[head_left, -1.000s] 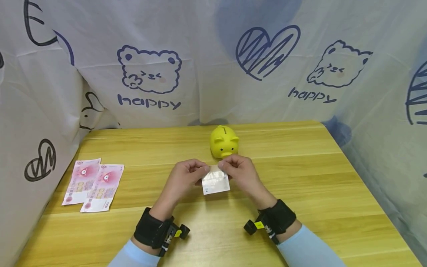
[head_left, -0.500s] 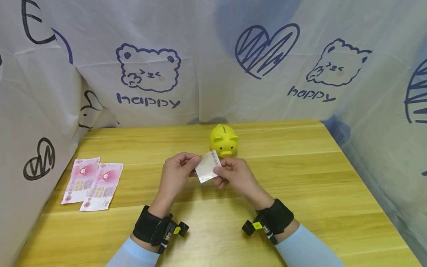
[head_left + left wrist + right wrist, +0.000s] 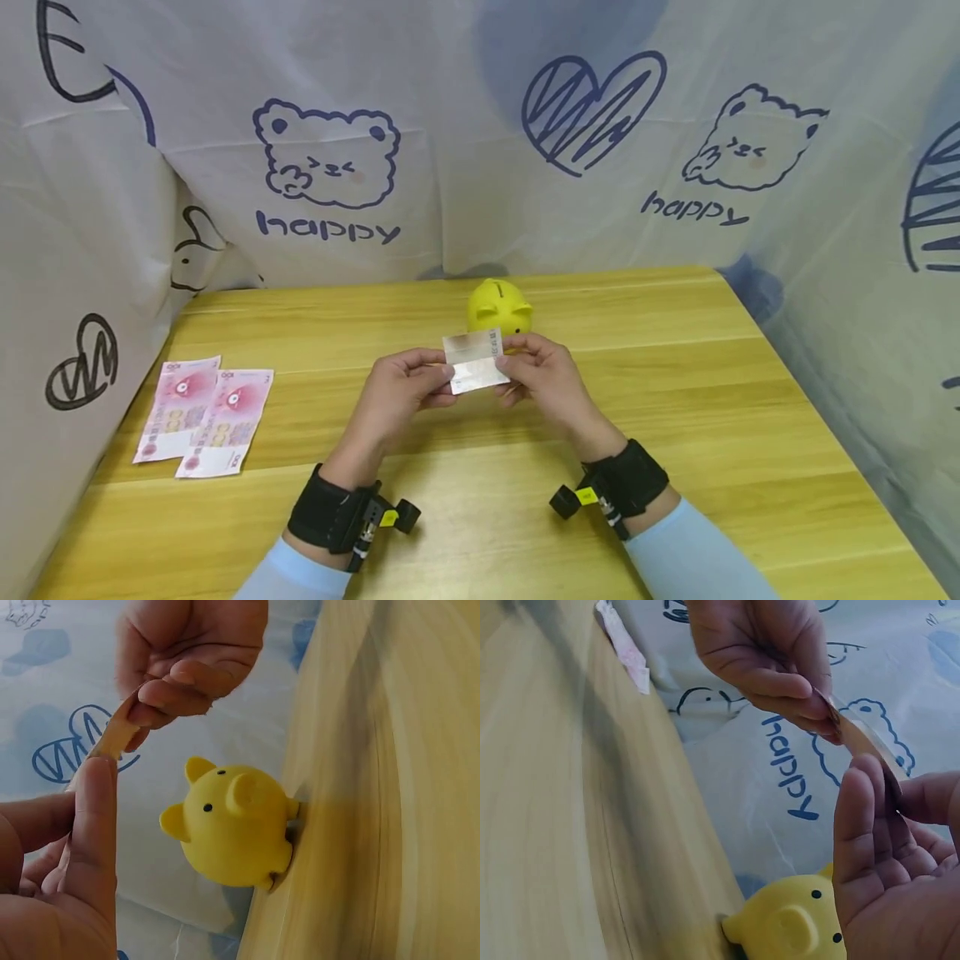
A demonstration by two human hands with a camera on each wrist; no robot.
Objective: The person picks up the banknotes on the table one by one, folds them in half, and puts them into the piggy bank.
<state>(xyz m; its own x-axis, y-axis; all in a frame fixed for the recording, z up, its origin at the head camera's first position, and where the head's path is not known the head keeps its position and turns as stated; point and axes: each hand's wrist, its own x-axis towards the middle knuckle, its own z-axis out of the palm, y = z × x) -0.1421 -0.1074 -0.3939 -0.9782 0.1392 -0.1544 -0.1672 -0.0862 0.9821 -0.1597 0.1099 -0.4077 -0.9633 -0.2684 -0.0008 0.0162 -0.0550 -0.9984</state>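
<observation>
A folded banknote (image 3: pixel 475 362), pale on the side facing me, is held up above the table between both hands. My left hand (image 3: pixel 403 385) pinches its left edge between thumb and fingers. At the right edge my right hand (image 3: pixel 551 375) pinches it the same way. Just beyond the note stands a yellow piggy bank (image 3: pixel 498 305) with a slot on its back; the note and right fingers hide its lower face in the head view. The left wrist view shows the whole piggy bank (image 3: pixel 236 825) upright on the table, apart from both hands.
Two pink 100 banknotes (image 3: pixel 228 422) lie overlapping on the left of the wooden table (image 3: pixel 480 517). A white cloth (image 3: pixel 450 150) printed with bears and hearts hangs behind and along the sides. Each wrist wears a black strap (image 3: pixel 628 477) with a small camera.
The note was first held by its far edge, then tilted and turned. Now it is level between the hands, gripped by its left and right edges and raised slightly in front of the piggy bank.
</observation>
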